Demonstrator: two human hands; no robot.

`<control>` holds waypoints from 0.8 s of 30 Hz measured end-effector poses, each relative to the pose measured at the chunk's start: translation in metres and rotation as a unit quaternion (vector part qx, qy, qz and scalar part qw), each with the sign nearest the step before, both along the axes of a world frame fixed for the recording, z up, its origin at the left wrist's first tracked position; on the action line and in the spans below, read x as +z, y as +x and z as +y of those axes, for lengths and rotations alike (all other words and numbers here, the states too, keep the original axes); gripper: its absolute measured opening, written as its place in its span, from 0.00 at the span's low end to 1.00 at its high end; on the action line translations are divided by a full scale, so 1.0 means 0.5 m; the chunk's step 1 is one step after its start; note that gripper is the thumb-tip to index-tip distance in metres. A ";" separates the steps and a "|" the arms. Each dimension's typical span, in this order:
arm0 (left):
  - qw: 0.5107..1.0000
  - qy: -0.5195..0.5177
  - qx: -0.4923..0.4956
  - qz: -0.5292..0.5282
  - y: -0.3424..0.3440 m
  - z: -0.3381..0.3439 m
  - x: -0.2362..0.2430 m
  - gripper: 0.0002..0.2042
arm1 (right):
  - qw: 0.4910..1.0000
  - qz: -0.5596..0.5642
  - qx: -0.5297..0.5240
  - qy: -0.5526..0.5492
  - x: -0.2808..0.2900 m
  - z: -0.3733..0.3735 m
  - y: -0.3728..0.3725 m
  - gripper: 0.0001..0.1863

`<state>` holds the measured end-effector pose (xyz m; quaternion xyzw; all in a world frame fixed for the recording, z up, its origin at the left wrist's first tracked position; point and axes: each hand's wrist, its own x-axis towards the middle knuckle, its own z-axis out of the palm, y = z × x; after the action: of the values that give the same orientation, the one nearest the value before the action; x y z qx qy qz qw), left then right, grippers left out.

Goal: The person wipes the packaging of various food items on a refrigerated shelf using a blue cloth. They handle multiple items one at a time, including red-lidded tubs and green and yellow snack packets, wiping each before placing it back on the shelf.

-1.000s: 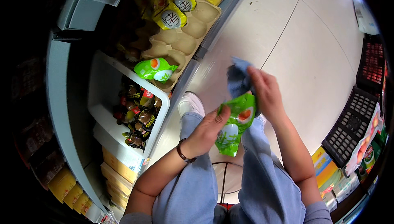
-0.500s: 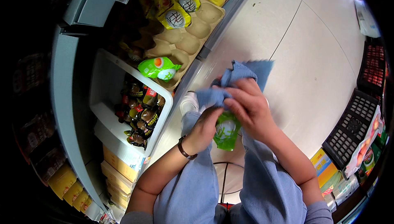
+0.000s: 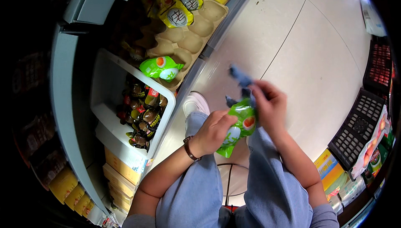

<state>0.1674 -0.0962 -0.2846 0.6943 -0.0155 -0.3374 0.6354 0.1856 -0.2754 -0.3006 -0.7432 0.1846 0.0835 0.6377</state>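
A green plastic egg packet (image 3: 243,117) is gripped by my left hand (image 3: 213,132), its fingers closed on the lower part, over my knees. My right hand (image 3: 270,106) pinches a crumpled blue cloth (image 3: 239,75) against the top of that packet; part of the cloth is hidden behind packet and fingers. Up to the left, another green packet (image 3: 161,67) lies on a cardboard egg tray (image 3: 190,42), with yellow packets (image 3: 177,17) toward its back.
A white tub (image 3: 104,98) of dark packets (image 3: 142,115) sits beside the tray on the lower shelf, under a grey shelf edge (image 3: 64,86). Boxes (image 3: 117,178) are below the tub. Tiled floor (image 3: 307,56) lies right, with black crates (image 3: 355,127) at the far right. My white shoe (image 3: 194,102) shows.
The cloth was spread over the packet half a second ago; it is now bunched in my right hand, which has moved right and uncovered more of the green packet.
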 end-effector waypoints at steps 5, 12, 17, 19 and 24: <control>0.957 -0.185 0.120 0.188 0.004 0.010 -0.017 0.18 | 0.979 -0.047 -0.157 0.121 0.032 -0.033 -0.002 0.08; 0.993 0.045 -0.023 0.108 -0.002 0.041 0.001 0.23 | 0.938 -0.242 0.247 -0.023 0.027 0.018 0.021 0.10; 0.932 -0.257 0.154 0.206 0.022 -0.005 0.016 0.22 | 0.987 0.025 -0.117 0.104 -0.014 -0.028 0.004 0.14; 0.890 -0.305 0.194 0.279 0.034 0.011 0.008 0.24 | 0.974 -0.049 -0.187 0.120 -0.020 -0.043 -0.013 0.13; 0.924 -0.236 0.202 0.223 0.040 -0.029 0.036 0.32 | 0.952 -0.239 0.178 -0.074 0.058 -0.003 -0.028 0.16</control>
<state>0.1874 -0.1105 -0.2666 0.4191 0.1880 -0.3347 0.8228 0.1715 -0.2767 -0.2717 -0.8071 -0.1022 0.0019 0.5816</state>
